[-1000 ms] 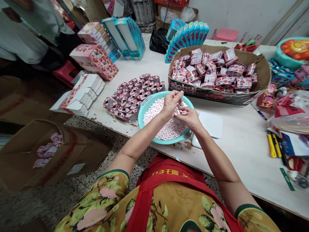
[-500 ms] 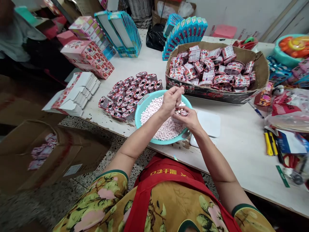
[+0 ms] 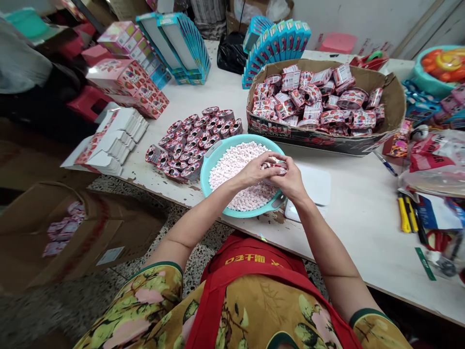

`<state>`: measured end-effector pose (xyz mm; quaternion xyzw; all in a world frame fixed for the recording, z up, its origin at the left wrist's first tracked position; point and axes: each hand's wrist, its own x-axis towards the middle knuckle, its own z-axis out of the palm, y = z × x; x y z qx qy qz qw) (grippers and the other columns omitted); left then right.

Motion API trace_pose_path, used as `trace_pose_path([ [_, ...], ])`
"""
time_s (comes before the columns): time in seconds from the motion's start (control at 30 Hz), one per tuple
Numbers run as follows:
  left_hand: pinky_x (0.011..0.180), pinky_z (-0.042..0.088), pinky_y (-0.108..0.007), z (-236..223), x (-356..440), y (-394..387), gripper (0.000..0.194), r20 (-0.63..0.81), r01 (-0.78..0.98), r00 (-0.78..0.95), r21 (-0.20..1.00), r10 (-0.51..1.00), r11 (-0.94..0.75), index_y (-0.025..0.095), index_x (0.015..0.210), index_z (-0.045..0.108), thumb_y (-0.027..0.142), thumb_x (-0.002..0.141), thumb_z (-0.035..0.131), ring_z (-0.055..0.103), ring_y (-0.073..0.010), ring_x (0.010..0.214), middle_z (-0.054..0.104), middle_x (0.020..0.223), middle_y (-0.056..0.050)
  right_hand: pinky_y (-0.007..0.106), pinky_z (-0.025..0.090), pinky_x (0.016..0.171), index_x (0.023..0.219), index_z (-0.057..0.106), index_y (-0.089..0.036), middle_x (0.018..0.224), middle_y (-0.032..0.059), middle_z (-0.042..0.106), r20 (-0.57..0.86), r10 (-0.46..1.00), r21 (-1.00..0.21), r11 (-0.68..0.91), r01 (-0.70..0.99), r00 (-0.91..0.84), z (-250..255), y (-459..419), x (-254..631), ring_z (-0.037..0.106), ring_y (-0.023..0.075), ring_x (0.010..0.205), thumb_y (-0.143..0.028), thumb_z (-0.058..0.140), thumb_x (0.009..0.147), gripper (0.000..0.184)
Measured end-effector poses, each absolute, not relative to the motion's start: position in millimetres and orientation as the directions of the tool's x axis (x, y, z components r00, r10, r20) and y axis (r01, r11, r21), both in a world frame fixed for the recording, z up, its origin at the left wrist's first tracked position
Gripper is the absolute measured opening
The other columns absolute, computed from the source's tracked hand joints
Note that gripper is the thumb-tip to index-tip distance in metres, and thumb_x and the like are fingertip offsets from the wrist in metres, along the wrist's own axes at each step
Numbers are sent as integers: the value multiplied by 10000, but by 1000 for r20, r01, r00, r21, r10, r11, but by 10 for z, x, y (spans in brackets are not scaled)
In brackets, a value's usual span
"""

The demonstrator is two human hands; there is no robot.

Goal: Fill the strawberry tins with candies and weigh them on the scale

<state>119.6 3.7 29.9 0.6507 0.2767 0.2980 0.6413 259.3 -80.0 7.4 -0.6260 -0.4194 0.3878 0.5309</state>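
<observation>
Over the right side of a turquoise basin (image 3: 208, 167) full of small pale pink candies (image 3: 232, 162), both my hands are at one small candy pack (image 3: 275, 167) with red and pink printing. My right hand (image 3: 292, 183) is wrapped round it from the right. From the left, my left hand (image 3: 254, 170) has its fingers bent over the pack's top and far edge, which hides part of it. Left of the basin, several similar packs (image 3: 194, 140) stand with dark round holes facing up.
A cardboard box (image 3: 327, 141) of wrapped packs stands behind the basin. A white flat device (image 3: 317, 186) lies to its right. Folded white cartons (image 3: 118, 140) lie left. Cutters (image 3: 404, 213) lie far right; an open carton (image 3: 105, 232) is below the table's left edge.
My left hand has come down from above the pack onto it, its fingers now against the top. My right hand still holds the pack. The view has shifted slightly.
</observation>
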Motion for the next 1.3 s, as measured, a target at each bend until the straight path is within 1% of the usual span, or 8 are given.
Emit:
trace_pose_path([
  [0.17, 966, 496, -337, 66, 1128, 126, 232, 142, 205, 579, 928, 803, -312, 220, 1046, 779, 312, 953, 586, 695, -226, 985, 771, 1033, -72, 381, 578, 877, 1314, 630, -166, 1029, 69, 751, -37, 934, -969, -121, 217, 356, 68, -768, 2573, 703, 228, 896, -408, 880, 582, 810],
  [0.33, 1120, 443, -436, -1, 955, 350, 290, 178, 641, 494, 586, 851, -495, 186, 1134, 748, 214, 946, 530, 636, -290, 1230, 724, 1295, -113, 393, 590, 888, 1113, 752, -188, 1023, 63, 774, 21, 935, -996, -11, 89, 354, 32, -892, 2655, 718, 244, 924, -488, 918, 591, 624],
  [0.53, 1108, 464, -405, -117, 870, 429, 351, 65, 634, 575, 595, 815, -494, 175, 1218, 707, 317, 991, 480, 636, -272, 1241, 718, 1302, -110, 413, 566, 999, 1031, 788, -244, 1079, 43, 773, 116, 878, -992, 128, 6, 464, -24, -957, 2650, 716, 245, 1018, -453, 954, 566, 536],
  [0.77, 1124, 422, -509, -217, 1087, 298, 640, -124, 635, 728, 493, 674, -595, 155, 1453, 561, 587, 990, 465, 503, -364, 1342, 557, 1421, -188, 420, 568, 988, 1139, 760, -249, 1148, 63, 756, 154, 764, -986, 157, 51, 626, -139, -1120, 3130, 711, 250, 1041, -420, 942, 595, 598],
  [1.0, 1024, 471, -508, -220, 1157, 134, 629, -201, 699, 696, 409, 690, -586, 135, 1297, 597, 648, 976, 426, 584, -382, 1208, 600, 1297, -210, 478, 576, 930, 1096, 734, -170, 1068, 109, 755, -22, 674, -975, -178, 134, 739, -640, -1566, 3831, 701, 276, 969, -515, 917, 558, 664],
  [1.07, 982, 489, -505, -230, 1134, 131, 588, -219, 714, 681, 409, 699, -568, 154, 1257, 615, 634, 967, 440, 620, -385, 1163, 627, 1260, -197, 502, 566, 960, 1119, 724, -189, 1119, 116, 746, 22, 718, -942, -218, 254, 696, -604, -1552, 3925, 693, 296, 1024, -560, 897, 585, 672],
  [1.17, 968, 494, -499, -246, 1094, 176, 491, -248, 731, 649, 463, 720, -500, 184, 1132, 671, 594, 944, 476, 651, -381, 1135, 676, 1216, -174, 498, 540, 1024, 1215, 692, -230, 1246, 114, 706, 349, 713, -806, -102, 582, 608, -312, -1217, 4258, 661, 300, 1163, -548, 799, 754, 571],
  [1.3, 935, 511, -435, -278, 1066, 290, 479, -338, 726, 455, 676, 824, -124, 179, 1058, 710, 576, 792, 682, 679, -366, 1119, 743, 1149, -162, 476, 526, 1046, 1242, 696, -165, 1250, 141, 697, 497, 769, -479, -144, 866, 403, 146, -180, 5056, 662, 289, 1178, -259, 710, 850, 403],
])
